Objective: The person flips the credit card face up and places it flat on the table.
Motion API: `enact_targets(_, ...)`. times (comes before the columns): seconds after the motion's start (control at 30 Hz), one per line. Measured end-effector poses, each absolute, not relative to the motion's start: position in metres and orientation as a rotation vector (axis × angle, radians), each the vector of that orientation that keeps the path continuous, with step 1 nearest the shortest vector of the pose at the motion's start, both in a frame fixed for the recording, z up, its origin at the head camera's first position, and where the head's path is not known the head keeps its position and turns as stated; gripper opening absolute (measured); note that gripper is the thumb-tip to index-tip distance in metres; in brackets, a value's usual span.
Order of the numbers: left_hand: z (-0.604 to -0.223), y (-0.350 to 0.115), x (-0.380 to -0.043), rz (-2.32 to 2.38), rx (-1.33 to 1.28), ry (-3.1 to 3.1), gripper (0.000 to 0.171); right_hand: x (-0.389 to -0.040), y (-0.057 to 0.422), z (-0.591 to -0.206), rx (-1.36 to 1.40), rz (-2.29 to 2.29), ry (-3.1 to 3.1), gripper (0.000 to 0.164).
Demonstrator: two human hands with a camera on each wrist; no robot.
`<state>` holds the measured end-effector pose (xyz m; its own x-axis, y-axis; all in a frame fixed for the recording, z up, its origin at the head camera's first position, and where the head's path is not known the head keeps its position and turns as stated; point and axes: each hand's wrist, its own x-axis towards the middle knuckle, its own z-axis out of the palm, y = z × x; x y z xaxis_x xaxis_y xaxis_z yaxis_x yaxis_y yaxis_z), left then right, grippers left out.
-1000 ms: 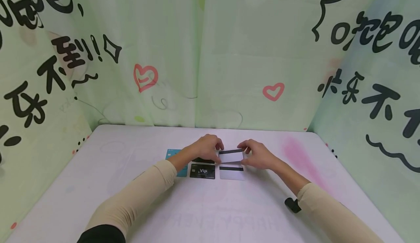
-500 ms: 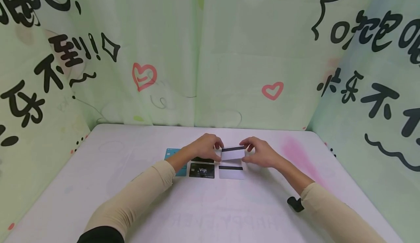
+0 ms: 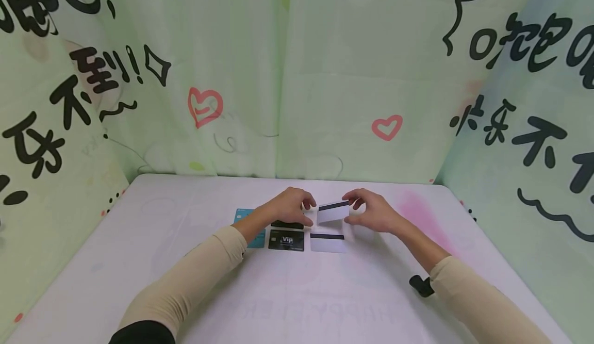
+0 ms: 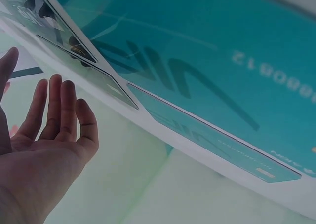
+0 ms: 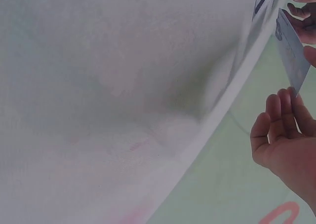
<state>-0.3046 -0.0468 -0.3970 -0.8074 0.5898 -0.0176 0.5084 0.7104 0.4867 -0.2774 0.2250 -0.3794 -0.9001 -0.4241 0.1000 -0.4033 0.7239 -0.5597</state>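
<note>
My right hand (image 3: 377,211) pinches a white card with a black magnetic stripe (image 3: 333,214) by its right end, tilted above the table. Fingers are at its upper corner, the thumb at the lower one. My left hand (image 3: 291,207) is just left of that card, its fingers loosely bent with a gap to the card's edge. Below the raised card lies another white striped card (image 3: 327,244). A black "Vip" card (image 3: 286,241) is beside it, with a second black card (image 3: 286,225) partly under my left hand. Blue cards (image 4: 168,46) lie further left, partly hidden by the left forearm in the head view.
The white table (image 3: 260,302) ends at a green cloth backdrop (image 3: 320,76) with writing and hearts. A small black object (image 3: 421,285) shows at the right sleeve. A pink smear (image 3: 424,220) marks the table at the right.
The white striped card has risen, tilted and shifted right with my right hand, away from the left fingers. My left hand has stayed nearly in place.
</note>
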Motion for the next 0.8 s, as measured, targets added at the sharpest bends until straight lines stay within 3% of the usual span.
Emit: enact_targets(0.8, -0.3930, -0.0498, -0.3010, 0.750, 0.861, 2.709, 0.049, -0.2807, 0.2268, -0.3713, -0.657, -1.038, 2.867, 0.048)
